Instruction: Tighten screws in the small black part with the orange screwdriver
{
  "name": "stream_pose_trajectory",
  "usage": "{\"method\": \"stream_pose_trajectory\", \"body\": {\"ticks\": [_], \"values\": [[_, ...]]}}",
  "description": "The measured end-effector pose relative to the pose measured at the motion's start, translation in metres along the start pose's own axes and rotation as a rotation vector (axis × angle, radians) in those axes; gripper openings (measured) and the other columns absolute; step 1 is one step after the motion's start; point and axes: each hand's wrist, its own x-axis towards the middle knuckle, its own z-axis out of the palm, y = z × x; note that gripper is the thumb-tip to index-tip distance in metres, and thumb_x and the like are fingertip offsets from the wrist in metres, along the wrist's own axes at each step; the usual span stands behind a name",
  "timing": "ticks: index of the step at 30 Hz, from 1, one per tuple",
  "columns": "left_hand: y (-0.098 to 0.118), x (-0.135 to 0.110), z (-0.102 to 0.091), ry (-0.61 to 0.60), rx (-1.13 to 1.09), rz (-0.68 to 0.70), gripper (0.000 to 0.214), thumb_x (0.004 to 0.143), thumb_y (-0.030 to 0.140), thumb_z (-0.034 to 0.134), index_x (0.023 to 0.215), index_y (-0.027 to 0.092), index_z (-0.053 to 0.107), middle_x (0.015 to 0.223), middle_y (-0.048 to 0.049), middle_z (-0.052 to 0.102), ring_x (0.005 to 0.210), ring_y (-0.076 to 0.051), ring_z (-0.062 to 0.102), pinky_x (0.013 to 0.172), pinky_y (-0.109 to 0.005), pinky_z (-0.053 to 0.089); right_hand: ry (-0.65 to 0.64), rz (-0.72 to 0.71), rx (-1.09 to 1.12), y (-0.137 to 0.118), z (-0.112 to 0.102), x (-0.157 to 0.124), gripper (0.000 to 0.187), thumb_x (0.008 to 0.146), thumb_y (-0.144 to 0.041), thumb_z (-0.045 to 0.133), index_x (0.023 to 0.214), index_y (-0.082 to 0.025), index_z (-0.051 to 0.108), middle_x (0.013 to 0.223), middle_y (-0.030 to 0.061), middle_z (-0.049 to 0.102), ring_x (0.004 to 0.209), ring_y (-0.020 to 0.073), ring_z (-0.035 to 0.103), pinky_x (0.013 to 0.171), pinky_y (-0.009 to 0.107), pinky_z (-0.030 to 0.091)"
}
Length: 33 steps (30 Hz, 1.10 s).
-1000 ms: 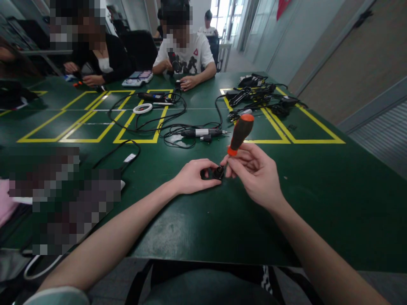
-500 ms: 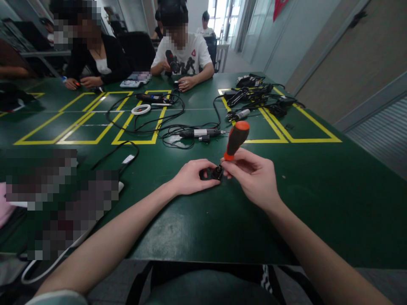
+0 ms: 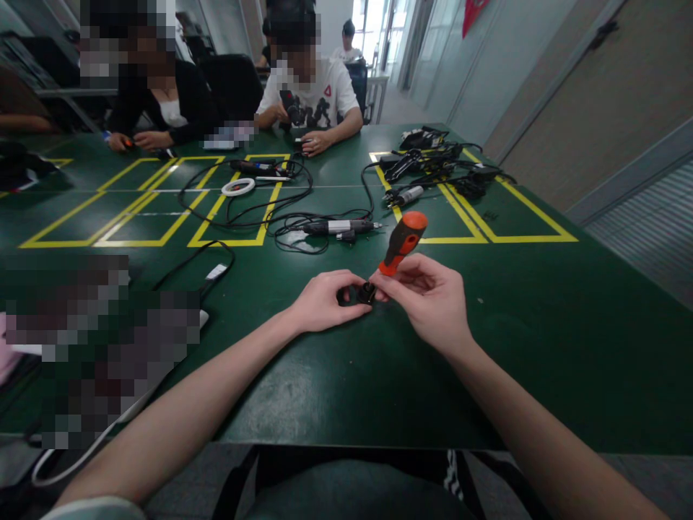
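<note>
My left hand point(image 3: 331, 302) rests on the green table, thumb and fingers curved round a small black part point(image 3: 367, 293) and closed on it. The part's exact kind is too small to make out. In my right hand point(image 3: 430, 296) is a screwdriver point(image 3: 403, 240) with an orange and dark grey handle, pinched low near the collar. The screwdriver leans, its handle up and to the right, its lower end at the top of the black part. My fingers partly hide the shaft and tip.
Beyond my hands lie a black and silver pen-like electric tool point(image 3: 341, 227) with a coiled cable, a white tape ring point(image 3: 238, 187) and a heap of black tools and cables point(image 3: 416, 162). Yellow tape point(image 3: 227, 244) marks the table point(image 3: 303, 390). Two people point(image 3: 308, 94) work across it.
The screwdriver handle has turned about its axis, now showing an orange patch on its side, and tilts slightly more to the right. My left hand still holds the black part.
</note>
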Motion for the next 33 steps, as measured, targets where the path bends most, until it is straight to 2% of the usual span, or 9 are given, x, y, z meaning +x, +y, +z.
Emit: {"method": "stream_pose_trajectory", "body": {"ticks": [7,11,13,16,22,26,29,33], "values": [[0.0019,-0.0002,-0.0005,-0.006,0.003,-0.004,0.018,0.088,0.033,0.078,0.099,0.018,0.075,0.091,-0.0015,0.072,0.075,-0.014,0.061,0.071,-0.026,0.049,-0.086,-0.035,-0.054,-0.0015,0.001,0.0005,0.024,0.087,-0.044,0.081,0.084,-0.021,0.076,0.075,0.0015,0.075,0.06,0.0144,0.068,0.059,0.03,0.062],[0.0017,-0.0001,-0.0003,0.001,0.005,-0.003,0.019,0.087,0.032,0.078,0.1,0.018,0.075,0.091,-0.0015,0.072,0.075,-0.014,0.061,0.069,-0.025,0.048,-0.057,-0.001,-0.001,-0.0009,0.001,-0.0003,0.03,0.078,-0.039,0.09,0.096,-0.021,0.073,0.081,0.0009,0.078,0.063,0.0143,0.071,0.063,0.029,0.063],[0.0013,0.0002,-0.0001,-0.002,-0.002,-0.005,0.021,0.087,0.033,0.079,0.101,0.018,0.075,0.091,-0.0016,0.072,0.075,-0.014,0.062,0.069,-0.026,0.047,-0.041,0.002,0.008,0.0003,0.0007,-0.0004,0.032,0.075,-0.037,0.093,0.094,-0.021,0.072,0.08,0.0006,0.078,0.064,0.0146,0.072,0.065,0.028,0.064],[0.0007,0.0002,-0.0002,-0.012,0.0,-0.004,0.02,0.088,0.033,0.078,0.101,0.018,0.076,0.09,-0.0013,0.071,0.075,-0.014,0.061,0.07,-0.026,0.047,-0.043,-0.01,-0.017,0.0016,0.0001,0.0,0.026,0.078,-0.037,0.09,0.086,-0.021,0.071,0.075,0.0013,0.077,0.06,0.0143,0.069,0.061,0.029,0.063],[0.0008,0.0,0.0001,-0.001,0.03,0.002,0.019,0.088,0.034,0.079,0.099,0.019,0.075,0.089,0.0,0.071,0.076,-0.014,0.061,0.071,-0.026,0.045,-0.106,-0.04,-0.047,-0.0007,-0.0002,0.0008,0.028,0.092,-0.047,0.077,0.089,-0.02,0.071,0.077,0.0022,0.076,0.058,0.0128,0.065,0.058,0.028,0.059],[0.0009,0.0002,0.0003,0.001,0.015,-0.008,0.022,0.087,0.034,0.079,0.102,0.018,0.075,0.089,-0.0007,0.071,0.075,-0.014,0.061,0.069,-0.025,0.046,-0.102,-0.014,-0.026,-0.0006,-0.0003,0.0002,0.035,0.084,-0.05,0.086,0.092,-0.022,0.067,0.079,0.0009,0.076,0.059,0.0127,0.066,0.058,0.028,0.059],[0.001,0.0003,0.0003,-0.002,0.017,-0.001,0.021,0.087,0.033,0.079,0.102,0.018,0.076,0.09,-0.0013,0.072,0.075,-0.014,0.062,0.068,-0.025,0.047,-0.067,0.006,-0.033,0.0007,-0.0004,-0.0001,0.038,0.077,-0.047,0.092,0.086,-0.022,0.065,0.075,-0.0006,0.073,0.058,0.0131,0.065,0.059,0.028,0.059],[0.0002,0.0005,0.0004,0.0,0.019,0.011,0.024,0.088,0.034,0.079,0.106,0.018,0.075,0.092,-0.0022,0.074,0.078,-0.016,0.065,0.071,-0.027,0.05,-0.039,-0.062,-0.03,0.0009,-0.0002,0.001,0.033,0.078,-0.045,0.093,0.079,-0.021,0.069,0.079,0.0005,0.073,0.061,0.0132,0.065,0.059,0.028,0.058]]}}
